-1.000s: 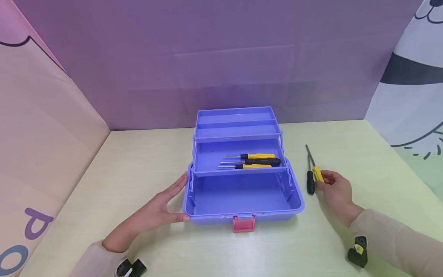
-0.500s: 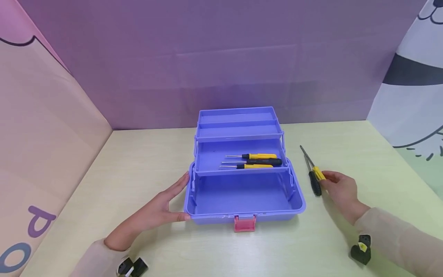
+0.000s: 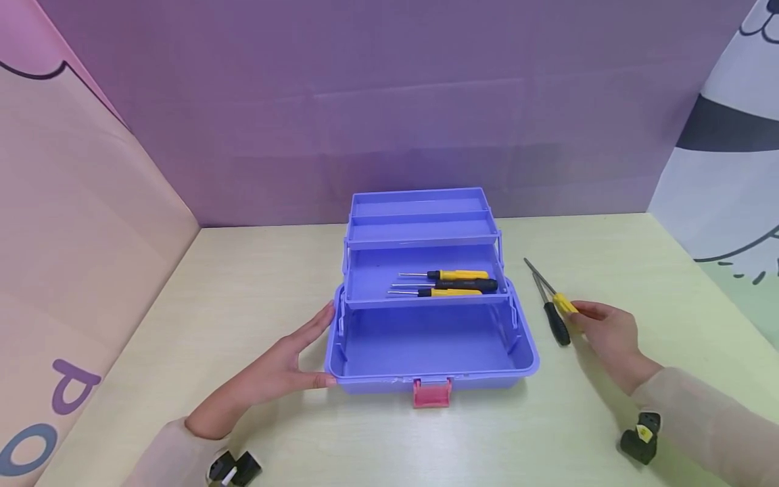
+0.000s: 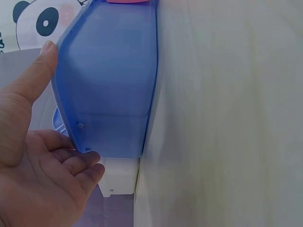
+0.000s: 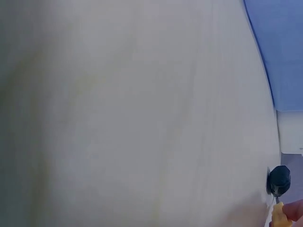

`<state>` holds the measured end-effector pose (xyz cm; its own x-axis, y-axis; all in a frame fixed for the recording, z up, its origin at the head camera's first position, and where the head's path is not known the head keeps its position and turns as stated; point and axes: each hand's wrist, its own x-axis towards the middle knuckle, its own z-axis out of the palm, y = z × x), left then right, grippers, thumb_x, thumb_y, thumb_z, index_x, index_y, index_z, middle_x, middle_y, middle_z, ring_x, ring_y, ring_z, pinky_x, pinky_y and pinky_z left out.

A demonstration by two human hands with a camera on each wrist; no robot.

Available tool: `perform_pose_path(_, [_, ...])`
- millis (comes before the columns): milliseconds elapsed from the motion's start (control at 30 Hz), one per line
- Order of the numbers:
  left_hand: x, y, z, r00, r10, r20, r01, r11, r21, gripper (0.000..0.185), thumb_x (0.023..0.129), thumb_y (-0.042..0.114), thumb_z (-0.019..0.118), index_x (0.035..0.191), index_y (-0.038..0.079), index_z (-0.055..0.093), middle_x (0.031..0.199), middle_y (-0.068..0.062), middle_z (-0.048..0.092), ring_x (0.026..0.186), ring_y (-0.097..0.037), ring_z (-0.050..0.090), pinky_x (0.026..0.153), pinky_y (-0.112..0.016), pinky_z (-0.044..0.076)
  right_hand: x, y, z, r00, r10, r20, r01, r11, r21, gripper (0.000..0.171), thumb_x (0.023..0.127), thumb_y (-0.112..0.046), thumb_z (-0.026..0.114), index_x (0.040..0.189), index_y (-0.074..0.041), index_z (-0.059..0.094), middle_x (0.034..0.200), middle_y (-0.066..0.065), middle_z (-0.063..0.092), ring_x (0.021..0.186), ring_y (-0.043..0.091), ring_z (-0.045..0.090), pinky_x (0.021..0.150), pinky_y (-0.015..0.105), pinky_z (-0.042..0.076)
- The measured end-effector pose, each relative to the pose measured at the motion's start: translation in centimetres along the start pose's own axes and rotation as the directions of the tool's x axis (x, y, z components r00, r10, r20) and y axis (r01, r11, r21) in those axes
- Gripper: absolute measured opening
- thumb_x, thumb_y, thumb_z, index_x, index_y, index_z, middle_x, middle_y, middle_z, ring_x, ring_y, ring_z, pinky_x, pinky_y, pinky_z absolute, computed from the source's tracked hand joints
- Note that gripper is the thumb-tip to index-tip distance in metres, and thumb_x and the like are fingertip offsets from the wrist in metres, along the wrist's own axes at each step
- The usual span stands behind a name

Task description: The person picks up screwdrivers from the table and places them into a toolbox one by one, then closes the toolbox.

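We see a blue plastic toolbox [image 3: 426,338] standing open on a pale wooden table [image 3: 255,284], its cantilever trays stepped back toward 12 o'clock. The middle tray [image 3: 371,281] holds three screwdrivers [image 3: 453,284], two yellow-handled and one black; the bottom well shows only bare plastic. Our left hand [image 3: 286,365] rests flat, fingers straight, against the box's wall at 9 o'clock. At 3 o'clock our right hand [image 3: 611,335] pinches a yellow-handled screwdriver [image 3: 562,302], which crosses a black-handled screwdriver [image 3: 555,321] lying on the table. A red latch [image 3: 433,392] sits at 6 o'clock.
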<state>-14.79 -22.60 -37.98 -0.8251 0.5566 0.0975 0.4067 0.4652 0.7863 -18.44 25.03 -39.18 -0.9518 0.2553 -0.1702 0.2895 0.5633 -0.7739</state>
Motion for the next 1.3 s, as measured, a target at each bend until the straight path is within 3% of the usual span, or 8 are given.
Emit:
perform_pose_path(67, [0.03,-0.05,-0.05,1.000,0.008,-0.003,-0.008,1.000,0.006,0.099,0.077,0.021,0.078,0.150,0.004,0.014,0.157,-0.015,0.010,0.142,-0.037,0.011,0.108,-0.053,0.019,0.05,-0.01,-0.12,1.000,-0.001,-0.004,0.001,1.000,0.005,0.043,0.094,-0.023,0.056,0.128,0.004,0.055,0.109,0.011,0.067,0.076,-0.004,0.050,0.063,0.019,0.042])
perform_pose_path(267, [0.09,-0.06,-0.15,1.000,0.003,-0.005,-0.003,1.000,0.000,0.099,0.077,0.024,0.078,0.151,0.006,0.015,0.157,-0.013,0.009,0.143,-0.033,0.010,0.110,-0.026,0.015,0.11,-0.14,-0.39,1.000,-0.016,-0.018,0.016,0.999,0.028,0.043,0.093,-0.021,0.057,0.127,0.005,0.055,0.101,0.000,0.068,0.076,-0.007,0.048,0.064,0.016,0.041])
perform_pose_path(367, [0.13,-0.03,-0.21,1.000,0.011,-0.007,-0.011,1.000,-0.002,0.098,0.077,0.025,0.078,0.151,0.006,0.015,0.158,-0.011,0.009,0.143,-0.033,0.011,0.109,-0.020,0.015,0.19,-0.15,-0.54,1.000,-0.018,-0.023,0.019,0.999,0.040,0.043,0.093,-0.021,0.057,0.128,0.005,0.055,0.097,-0.007,0.068,0.076,-0.008,0.048,0.064,0.016,0.041])
perform_pose_path(500, [0.16,0.03,-0.27,1.000,0.011,-0.012,-0.011,1.000,0.003,0.099,0.077,0.025,0.078,0.151,0.006,0.015,0.158,-0.011,0.010,0.143,-0.034,0.011,0.110,-0.026,0.016,0.37,-0.05,-0.68,1.000,0.000,-0.027,0.001,0.999,0.053,0.044,0.093,-0.021,0.057,0.128,0.004,0.054,0.095,-0.010,0.065,0.079,-0.004,0.047,0.064,0.016,0.042])
perform_pose_path(767, [0.18,0.02,-0.24,1.000,0.004,-0.002,-0.004,1.000,-0.003,0.099,0.077,0.025,0.078,0.151,0.008,0.013,0.157,-0.014,0.009,0.142,-0.036,0.011,0.108,-0.054,0.019,0.26,0.22,-0.80,0.999,0.050,-0.014,-0.048,0.991,0.124,0.046,0.094,-0.022,0.056,0.131,0.005,0.051,0.089,-0.020,0.057,0.079,-0.004,0.048,0.065,0.014,0.044])
perform_pose_path(1033, [0.10,-0.08,-0.12,1.000,0.009,-0.004,-0.009,1.000,-0.008,0.099,0.078,0.024,0.077,0.151,0.006,0.013,0.156,-0.017,0.009,0.142,-0.037,0.012,0.107,-0.055,0.019,0.17,0.28,-0.57,0.998,0.051,-0.038,-0.044,0.985,0.167,0.046,0.094,-0.020,0.057,0.132,0.006,0.050,0.096,-0.015,0.056,0.078,-0.005,0.048,0.066,0.012,0.047])
perform_pose_path(1200, [-0.05,-0.15,-0.02,1.000,0.003,-0.002,-0.003,1.000,-0.011,0.099,0.078,0.025,0.077,0.151,0.006,0.013,0.156,-0.017,0.009,0.142,-0.038,0.011,0.106,-0.056,0.019,-0.07,0.42,-0.51,0.998,0.054,-0.045,-0.042,0.971,0.236,0.042,0.093,-0.022,0.060,0.127,0.001,0.056,0.082,-0.027,0.055,0.078,-0.005,0.050,0.066,0.013,0.046])
perform_pose_path(1300, [-0.09,-0.20,0.00,1.000,0.006,-0.005,-0.006,1.000,-0.008,0.099,0.078,0.026,0.077,0.151,0.007,0.014,0.157,-0.016,0.010,0.142,-0.037,0.012,0.107,-0.055,0.019,-0.19,0.36,-0.48,0.998,0.059,-0.039,-0.045,0.957,0.286,0.033,0.092,-0.023,0.062,0.120,-0.008,0.064,0.078,-0.029,0.055,0.079,-0.006,0.050,0.067,0.013,0.046])
